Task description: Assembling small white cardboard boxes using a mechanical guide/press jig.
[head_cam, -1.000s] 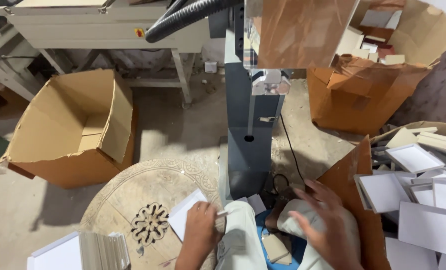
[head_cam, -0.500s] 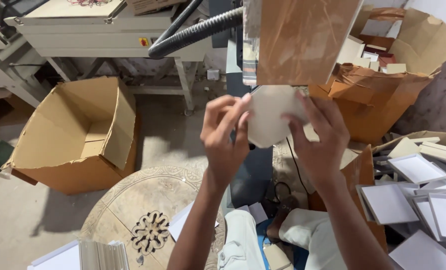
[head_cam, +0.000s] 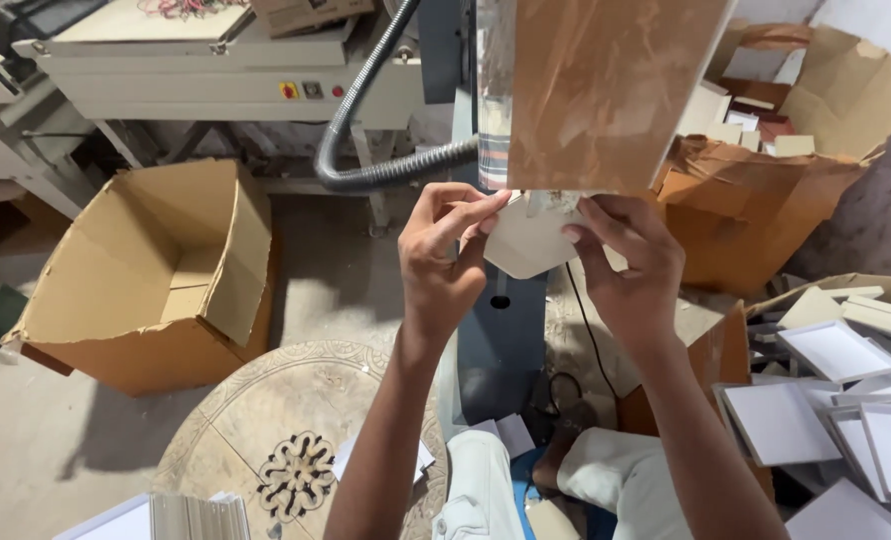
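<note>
Cardboard box [head_cam: 156, 280], open and tilted, lies on the floor at nine o'clock from the left hand [head_cam: 446, 250]. That hand pinches the left edge of a pale card piece [head_cam: 526, 240], held up under the brown panel [head_cam: 606, 90] of the machine. At three o'clock of the card, the right hand [head_cam: 631, 265] grips its right edge with fingers curled. White trays [head_cam: 826, 400] lie at four o'clock.

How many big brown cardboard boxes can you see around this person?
3: an open box on the floor at left, a crumpled box of offcuts at upper right, and a box at right holding white trays, partly hidden by the arm.
</note>
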